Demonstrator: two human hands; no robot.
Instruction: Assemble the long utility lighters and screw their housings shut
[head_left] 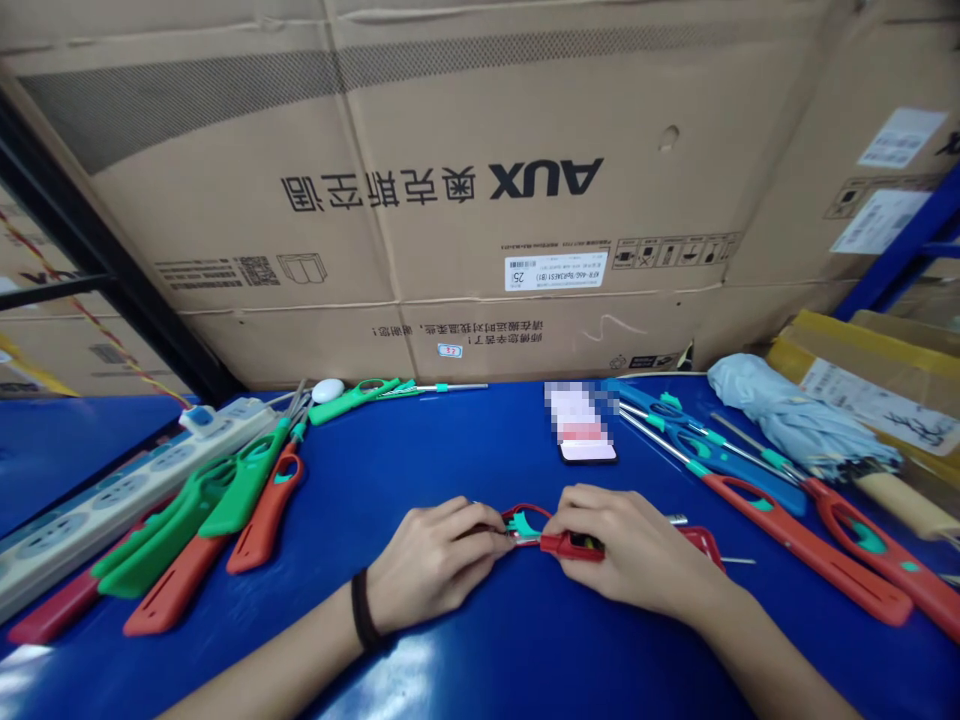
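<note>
Left hand (442, 555) and right hand (615, 545) grip one red lighter casing (572, 546); one phone (589, 452) beyond, one umbrella (799, 415) far right.

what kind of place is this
Probably a small workshop or storeroom workbench: several long-nosed lighters, like the orange one, lie on a blue work surface, with a large printed cardboard sheet or box standing behind.

The umbrella (787, 410) is pale blue; the table (322, 650) is blue.
</note>
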